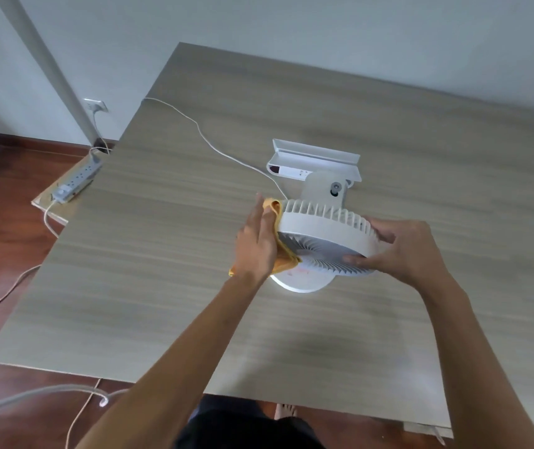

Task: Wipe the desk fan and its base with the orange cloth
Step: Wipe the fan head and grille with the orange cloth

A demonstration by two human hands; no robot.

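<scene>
A white desk fan [327, 231] stands on the wooden desk [168, 254], its round head tilted down over its round base [301, 281]. My left hand [257, 241] presses the orange cloth [283, 257] flat against the left side of the fan head; the cloth wraps from the rim down to the front grille. My right hand [408, 246] grips the right side of the head, thumb on the ribbed back and fingers on the grille. Most of the cloth is hidden under my left hand.
A white bracket-like stand [317, 160] lies just behind the fan. A white cable [207, 137] runs from the fan across the desk and off its far left edge. A power strip [77, 179] sits on a board by the desk's left edge, with cords on the floor.
</scene>
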